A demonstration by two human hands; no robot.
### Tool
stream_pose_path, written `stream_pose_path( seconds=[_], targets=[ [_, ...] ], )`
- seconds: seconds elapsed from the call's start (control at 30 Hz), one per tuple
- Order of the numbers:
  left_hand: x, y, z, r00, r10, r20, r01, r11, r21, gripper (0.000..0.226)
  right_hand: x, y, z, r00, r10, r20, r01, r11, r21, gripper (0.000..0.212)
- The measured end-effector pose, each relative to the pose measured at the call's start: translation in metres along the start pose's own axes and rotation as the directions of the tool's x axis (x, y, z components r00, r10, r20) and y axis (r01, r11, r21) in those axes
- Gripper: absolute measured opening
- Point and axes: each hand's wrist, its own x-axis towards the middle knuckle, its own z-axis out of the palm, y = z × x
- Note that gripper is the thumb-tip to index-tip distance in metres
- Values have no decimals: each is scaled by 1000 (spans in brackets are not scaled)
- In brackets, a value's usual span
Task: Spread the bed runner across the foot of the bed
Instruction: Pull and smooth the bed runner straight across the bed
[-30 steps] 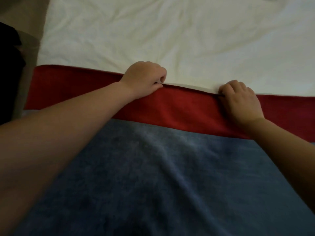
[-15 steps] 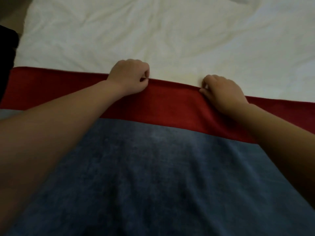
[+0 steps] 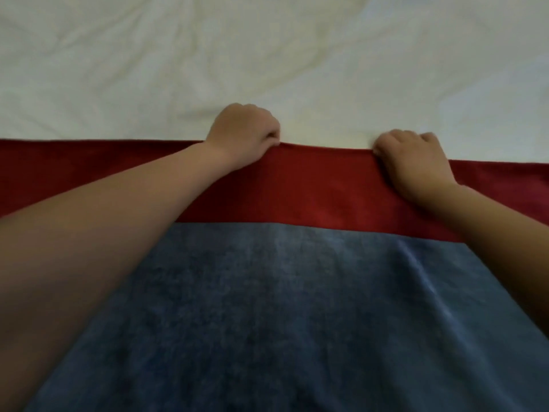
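The bed runner [image 3: 297, 307] is a velvety cloth, blue over most of its width with a red band along its far edge. It lies flat across the white bed sheet [image 3: 267, 63]. My left hand [image 3: 243, 133] is closed on the red far edge near the middle. My right hand [image 3: 416, 162] grips the same edge a little further right. Both fists pinch the hem, knuckles up, with the fingertips tucked under the cloth. A shallow crease runs down the blue part under my right forearm.
The white sheet is wrinkled and fills the whole upper part of the view. The runner reaches past the left and right borders of the frame, so its ends are out of sight.
The view has swung left to right, so the dark object and floor at the left are gone. Both hands have kept hold of the red edge, which now lies straighter across the sheet.
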Motion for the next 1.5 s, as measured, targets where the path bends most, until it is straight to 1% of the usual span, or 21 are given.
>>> stream_pose_path(
  seconds=[0.07, 0.13, 0.23, 0.27, 0.33, 0.4, 0.47, 0.53, 0.6, 0.67, 0.7, 0.77, 0.83, 0.87, 1.0, 1.07, 1.17, 1.23, 1.33, 1.4, 1.5],
  targets=[
    [3, 1, 0, 999, -43, -7, 43, 999, 25, 17, 10, 3, 3, 999, -1, 43, 0, 1000, 20, 26],
    [4, 6, 1, 999, -42, 6, 42, 999, 19, 16, 12, 7, 2, 996, -47, 70, 45, 999, 27, 29],
    [6, 14, 1, 999, -34, 18, 35, 999, -40, 19, -3, 22, -4, 998, -66, 12, 65, 996, 60, 30],
    [8, 17, 1, 999, -21, 34, 23, 998, -51, 21, -11, 30, -5, 998, -59, 1, 58, 997, 47, 32],
    [15, 25, 3, 998, 8, 67, -4, 999, -51, 19, -28, 48, -5, 998, -54, 29, 54, 998, -10, 39],
    [25, 31, 7, 996, 13, 90, -12, 1000, -18, 16, -36, 65, -2, 997, -4, 81, 8, 998, -57, 38],
    [32, 33, 11, 994, -14, 108, 11, 1000, 23, 15, -32, 73, 2, 990, 68, 126, -61, 996, -58, 26],
    [34, 33, 15, 994, -48, 101, 44, 998, 36, 14, -24, 72, 6, 984, 95, 154, -92, 995, -27, 19],
    [31, 35, 16, 994, -66, 86, 62, 997, 45, 14, -20, 69, 4, 973, 121, 196, -120, 993, -19, 18],
    [26, 39, 13, 994, -84, 71, 80, 995, 55, 13, -19, 67, -2, 962, 153, 228, -144, 988, -56, 21],
    [24, 42, 11, 993, -101, 57, 98, 994, 54, 15, -21, 66, -6, 960, 174, 218, -158, 983, -89, 24],
    [20, 49, 6, 991, -133, 5, 133, 990, 46, 21, -29, 64, -16, 967, 221, 125, -203, 969, -142, 30],
    [18, 61, 0, 989, -136, -60, 138, 990, 29, 29, -43, 60, -28, 958, 284, 22, -280, 952, -126, 35],
    [17, 69, -3, 987, -130, -92, 132, 991, 17, 33, -52, 57, -34, 952, 307, 6, -304, 945, -117, 37],
    [13, 109, -15, 978, -78, -192, 66, 995, -69, 40, -85, 53, -62, 946, 319, 55, -308, 939, -151, 38],
    [16, 132, -18, 985, -26, -173, 11, 996, -92, 42, -106, 58, -76, 939, 338, 59, -322, 928, -185, 38],
    [21, 157, -20, 986, 31, -164, -44, 996, -77, 44, -131, 72, -91, 926, 370, 78, -348, 914, -209, 42],
    [26, 171, -21, 982, 41, -186, -57, 995, -85, 44, -143, 86, -95, 914, 393, 103, -365, 905, -220, 43],
    [39, 195, -17, 983, 63, -172, -77, 994, -74, 43, -156, 112, -89, 897, 420, 135, -390, 899, -200, 43],
    [53, 209, -13, 986, 51, -159, -63, 996, -70, 39, -156, 131, -79, 905, 399, 145, -372, 910, -183, 41],
    [77, 234, -4, 993, -5, -119, -6, 996, -90, 31, -155, 165, -63, 933, 325, 156, -300, 940, -164, 38]
  ],
)
